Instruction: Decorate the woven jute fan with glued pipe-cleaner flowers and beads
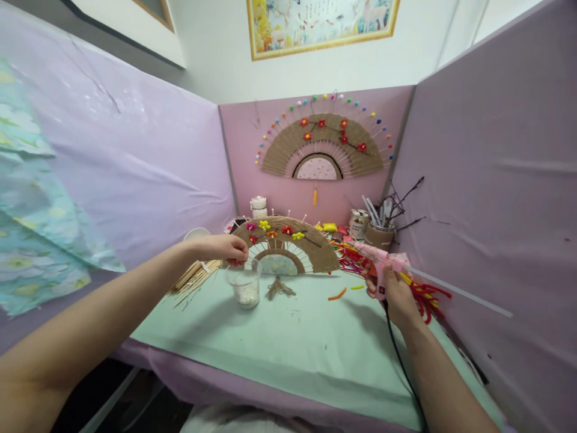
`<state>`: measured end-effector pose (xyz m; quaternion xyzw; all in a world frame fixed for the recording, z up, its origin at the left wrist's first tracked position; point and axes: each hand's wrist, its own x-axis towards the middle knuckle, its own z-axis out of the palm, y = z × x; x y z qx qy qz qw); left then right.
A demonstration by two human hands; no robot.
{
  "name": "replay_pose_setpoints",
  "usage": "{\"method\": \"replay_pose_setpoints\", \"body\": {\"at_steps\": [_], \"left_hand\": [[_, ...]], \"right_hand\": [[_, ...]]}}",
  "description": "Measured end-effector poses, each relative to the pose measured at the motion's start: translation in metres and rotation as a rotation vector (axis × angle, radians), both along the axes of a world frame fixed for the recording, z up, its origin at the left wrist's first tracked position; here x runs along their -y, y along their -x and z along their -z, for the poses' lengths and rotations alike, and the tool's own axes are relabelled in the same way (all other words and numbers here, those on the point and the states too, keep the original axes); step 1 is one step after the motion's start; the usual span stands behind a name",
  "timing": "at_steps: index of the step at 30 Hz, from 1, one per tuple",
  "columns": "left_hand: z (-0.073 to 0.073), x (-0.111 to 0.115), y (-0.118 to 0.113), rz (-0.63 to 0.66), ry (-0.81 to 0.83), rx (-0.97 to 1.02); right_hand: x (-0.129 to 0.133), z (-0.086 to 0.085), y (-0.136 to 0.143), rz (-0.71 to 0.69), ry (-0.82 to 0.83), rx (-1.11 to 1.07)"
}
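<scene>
Left hand [223,248] pinching the left edge of the burlap fan [288,243], just behind the plastic cup [246,282]; right hand [391,290], right of the fan, clenched on pink glue gun [381,261]. Probably light, fragile at the ribs; best held by the rim

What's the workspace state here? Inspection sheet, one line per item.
Surface: green mat over a purple-draped table.
Job's things: burlap fan with small flowers; pink glue gun.
Clutter: clear cup of white bits, skewers, twine scrap, red pipe cleaners, jars and twigs at the back.
Hands: left hand at the fan's left edge, over the cup; right hand grips the glue gun.
Cables: black cord runs from the gun along the right forearm.
Surroundings: purple partitions, finished fan pinned on the back wall.
</scene>
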<state>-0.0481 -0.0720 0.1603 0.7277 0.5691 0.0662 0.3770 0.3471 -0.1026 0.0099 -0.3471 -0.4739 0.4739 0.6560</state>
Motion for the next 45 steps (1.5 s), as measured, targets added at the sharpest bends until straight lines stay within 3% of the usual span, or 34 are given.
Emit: {"method": "replay_pose_setpoints", "body": {"at_steps": [6,13,16,22,28,33,38,45], "left_hand": [[0.008,-0.006,0.013,0.034,0.043,-0.022],[0.001,-0.002,0.013,0.001,-0.031,0.073],[0.005,0.004,0.01,-0.089,-0.007,0.224],[0.031,0.01,0.007,-0.299,0.183,0.69],[0.043,0.011,0.007,-0.421,0.255,0.774],[0.038,0.016,0.011,-0.412,0.29,0.776],[0.029,0.022,0.015,-0.331,0.398,0.78],[0.016,0.038,0.015,-0.245,0.407,0.695]], "right_hand": [[0.002,0.0,0.0,-0.028,0.019,0.014],[0.002,-0.002,0.002,-0.006,0.027,-0.002],[0.003,-0.003,0.002,-0.006,0.032,0.015],[0.006,-0.006,0.004,0.016,0.019,0.063],[0.007,-0.005,0.005,0.009,0.019,0.091],[0.007,-0.004,0.006,0.023,0.005,0.096],[0.006,-0.003,0.006,0.015,0.017,0.091],[0.004,0.0,0.005,0.023,0.0,0.101]]}}
